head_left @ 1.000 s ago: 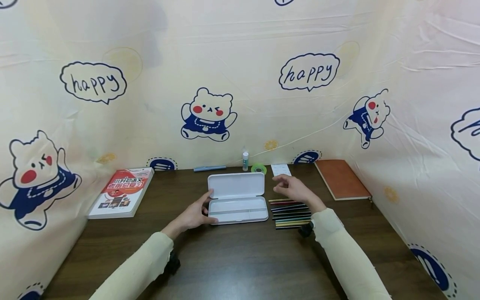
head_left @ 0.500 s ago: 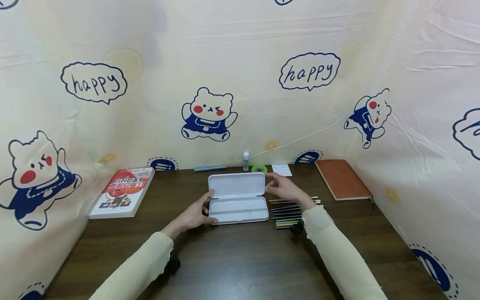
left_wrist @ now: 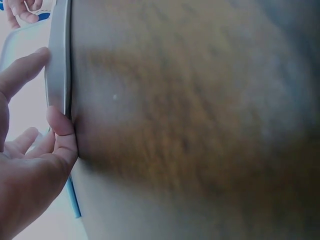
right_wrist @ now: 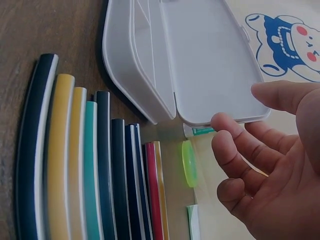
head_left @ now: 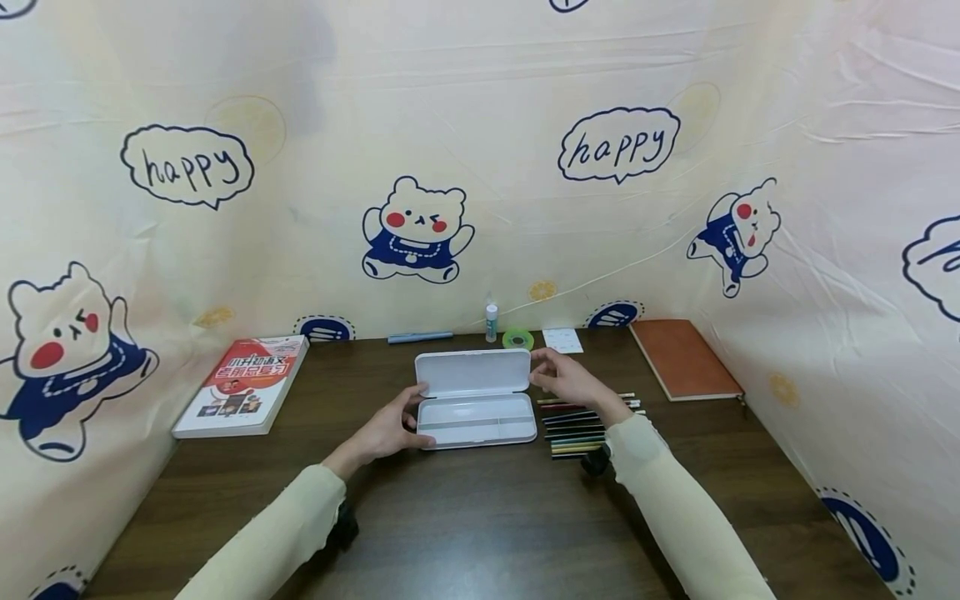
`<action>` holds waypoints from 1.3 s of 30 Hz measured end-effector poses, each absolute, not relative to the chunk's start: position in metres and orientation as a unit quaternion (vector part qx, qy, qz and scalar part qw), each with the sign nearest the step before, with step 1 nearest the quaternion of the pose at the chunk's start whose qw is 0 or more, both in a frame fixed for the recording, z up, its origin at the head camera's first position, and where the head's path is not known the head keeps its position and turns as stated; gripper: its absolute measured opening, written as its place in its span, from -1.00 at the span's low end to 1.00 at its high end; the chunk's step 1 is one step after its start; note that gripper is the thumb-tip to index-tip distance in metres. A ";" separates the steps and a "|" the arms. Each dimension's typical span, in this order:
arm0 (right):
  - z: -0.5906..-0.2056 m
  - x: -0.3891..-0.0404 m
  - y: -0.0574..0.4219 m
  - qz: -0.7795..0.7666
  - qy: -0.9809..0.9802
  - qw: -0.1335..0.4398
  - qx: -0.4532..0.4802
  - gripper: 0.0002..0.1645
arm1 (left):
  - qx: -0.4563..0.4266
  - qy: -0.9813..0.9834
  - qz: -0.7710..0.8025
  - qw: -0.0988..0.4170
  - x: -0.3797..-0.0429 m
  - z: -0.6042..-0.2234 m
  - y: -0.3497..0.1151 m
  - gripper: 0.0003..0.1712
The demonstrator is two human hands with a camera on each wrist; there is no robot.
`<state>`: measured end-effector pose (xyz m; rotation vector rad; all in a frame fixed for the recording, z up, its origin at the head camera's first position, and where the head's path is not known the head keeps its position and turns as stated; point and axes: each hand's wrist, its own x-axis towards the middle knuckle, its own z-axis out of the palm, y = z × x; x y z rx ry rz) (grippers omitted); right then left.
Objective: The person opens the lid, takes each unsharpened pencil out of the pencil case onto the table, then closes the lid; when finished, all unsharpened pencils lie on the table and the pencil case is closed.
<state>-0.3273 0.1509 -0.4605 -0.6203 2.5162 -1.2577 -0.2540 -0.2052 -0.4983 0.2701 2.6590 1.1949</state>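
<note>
A white pencil case (head_left: 459, 419) lies open on the table, its lid (head_left: 472, 372) raised at the back. My left hand (head_left: 386, 427) holds the case's left end, thumb at the front corner and fingers farther back. In the left wrist view, the left hand (left_wrist: 30, 165) lies against the case's side (left_wrist: 58, 75). My right hand (head_left: 573, 379) grips the lid's right upper corner. The right wrist view shows the right hand (right_wrist: 270, 165) with its thumb on the lid's inner face and fingertips behind its edge. Several pencils (head_left: 573, 432) lie in a row beneath the right forearm.
Behind the case are a blue pen (head_left: 420, 337), a glue stick (head_left: 491, 323), green tape (head_left: 517, 337) and a white card (head_left: 562, 340). A thick book (head_left: 243, 387) lies left, a brown notebook (head_left: 686, 360) right. A printed cloth (head_left: 420, 125) hangs behind.
My right hand has moved left from above the pencils to the lid's corner and taken hold of it. The lid's top edge has just dipped slightly. The left hand stays put.
</note>
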 end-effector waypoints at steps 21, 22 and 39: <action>-0.459 -0.309 0.158 -0.454 0.848 0.153 -0.228 -0.58 | 0.086 0.864 0.481 0.120 -0.251 -0.500 -0.208 0.18; -0.460 -0.309 0.158 -0.447 0.850 0.153 -0.235 -0.59 | 0.087 0.866 0.477 0.120 -0.250 -0.499 -0.208 0.17; -0.467 -0.295 0.157 -0.273 0.897 0.164 -0.307 -0.43 | 0.066 0.877 0.451 0.149 -0.249 -0.491 -0.209 -0.07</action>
